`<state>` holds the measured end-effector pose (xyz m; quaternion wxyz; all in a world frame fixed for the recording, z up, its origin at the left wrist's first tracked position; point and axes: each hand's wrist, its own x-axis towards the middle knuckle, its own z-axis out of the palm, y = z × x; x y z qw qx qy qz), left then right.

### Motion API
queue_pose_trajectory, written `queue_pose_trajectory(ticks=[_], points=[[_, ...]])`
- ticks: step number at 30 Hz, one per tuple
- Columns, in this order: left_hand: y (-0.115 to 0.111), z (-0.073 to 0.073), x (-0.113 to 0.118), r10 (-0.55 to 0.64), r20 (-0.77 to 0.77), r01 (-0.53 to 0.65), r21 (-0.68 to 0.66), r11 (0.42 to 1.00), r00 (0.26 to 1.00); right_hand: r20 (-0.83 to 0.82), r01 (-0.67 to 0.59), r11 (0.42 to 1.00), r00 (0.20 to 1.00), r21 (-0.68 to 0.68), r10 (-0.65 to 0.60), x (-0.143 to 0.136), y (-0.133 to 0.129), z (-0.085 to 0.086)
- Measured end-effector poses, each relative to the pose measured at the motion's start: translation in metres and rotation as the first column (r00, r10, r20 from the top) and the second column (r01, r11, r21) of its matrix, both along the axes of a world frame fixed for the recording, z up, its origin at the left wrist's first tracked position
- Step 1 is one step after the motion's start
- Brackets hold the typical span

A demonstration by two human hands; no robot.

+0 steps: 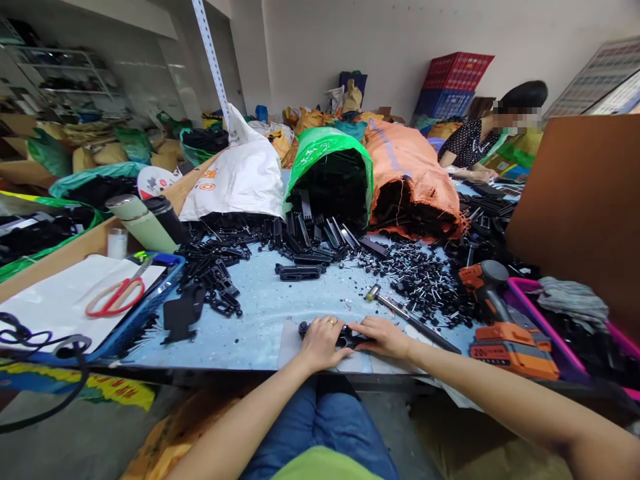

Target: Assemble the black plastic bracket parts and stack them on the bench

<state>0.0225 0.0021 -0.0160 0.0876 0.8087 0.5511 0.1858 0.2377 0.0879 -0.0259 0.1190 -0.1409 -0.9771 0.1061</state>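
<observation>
A black plastic part (346, 337) lies at the front edge of the blue table (260, 300), on a pale sheet. My left hand (323, 343) is closed over its left end, and my right hand (383, 338) grips its right end. Just beyond my right hand lies a hammer (407, 315) with a dark handle. Behind the hammer spreads a heap of small black-headed pins (425, 280). Another long black part (300, 271) rests farther back. Black clips (215, 287) are piled to the left.
White (245, 173), green (325, 143) and orange (410, 157) sacks stand at the back. An orange drill (493, 293) is at right, beside a pink-rimmed basket (540, 327). Red scissors (117, 297) lie on a blue tray (145, 313) at left. A person (467, 143) sits at back right.
</observation>
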Motion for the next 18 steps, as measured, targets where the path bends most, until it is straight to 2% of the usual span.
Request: queue_pose_trajectory(ticks=[2,6,8,10,13,15,16,18], points=[[-0.001,0.000,0.001,0.018,-0.016,-0.018,-0.002,1.000,1.000,0.018,-0.004,1.000,1.000,0.021,0.004,-0.001,0.002,0.000],[0.000,0.000,0.005,0.068,-0.016,-0.068,0.011,0.998,0.998,-0.017,0.107,0.994,0.994,0.021,-0.106,-0.003,-0.003,-0.005],[0.000,0.001,0.004,0.049,-0.003,-0.049,0.014,0.999,0.999,-0.007,0.075,0.997,0.997,-0.003,-0.075,-0.001,-0.003,-0.004],[-0.004,0.003,0.002,0.030,0.015,-0.031,0.035,0.999,0.999,0.017,0.024,0.999,1.000,-0.028,-0.023,-0.001,-0.002,0.002],[-0.021,0.002,-0.001,0.050,0.049,-0.056,0.120,0.991,0.998,-0.071,0.072,0.997,0.995,-0.039,-0.074,-0.014,-0.006,0.016],[-0.036,0.001,0.001,0.176,0.054,-0.181,0.110,0.977,0.983,-0.171,0.098,0.992,0.979,-0.080,-0.111,-0.037,-0.018,0.027],[-0.042,0.000,0.003,0.264,0.041,-0.267,0.063,0.962,0.964,-0.196,0.084,0.990,0.975,-0.111,-0.104,-0.051,-0.024,0.031],[-0.049,0.002,0.006,0.438,-0.020,-0.438,-0.079,0.896,0.899,-0.180,0.017,0.984,0.982,-0.176,-0.049,-0.081,-0.037,0.037]])
